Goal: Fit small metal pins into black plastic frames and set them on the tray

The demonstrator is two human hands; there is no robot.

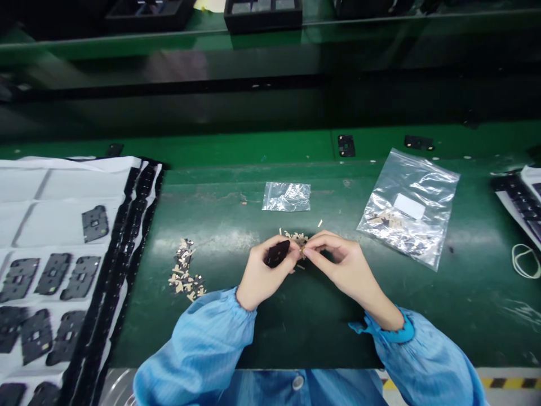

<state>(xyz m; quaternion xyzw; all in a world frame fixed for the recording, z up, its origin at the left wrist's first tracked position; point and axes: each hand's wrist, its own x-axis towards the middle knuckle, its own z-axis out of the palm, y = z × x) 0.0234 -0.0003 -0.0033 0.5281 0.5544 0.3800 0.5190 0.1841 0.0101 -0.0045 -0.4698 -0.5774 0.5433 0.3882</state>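
Observation:
My left hand (267, 270) is closed around a small black plastic part (277, 254), tilted up between thumb and fingers. Close beside it, my right hand (338, 262) is pinched, its fingertips meeting those of the left. What the right fingertips hold is too small to make out. Just behind the fingertips lies a small heap of tan pieces (296, 237), partly hidden by the hands. Another pile of tan and dark pieces (185, 270) sits to the left of my left hand.
Black plastic parts (80, 277) lie in the white tray (54, 186) at left. A small clear bag (286, 197) is behind my hands. A larger zip bag (416, 197) of pieces, rubber bands (525, 261) and another tray are at right. Two black parts (346, 145) rest on the back ledge.

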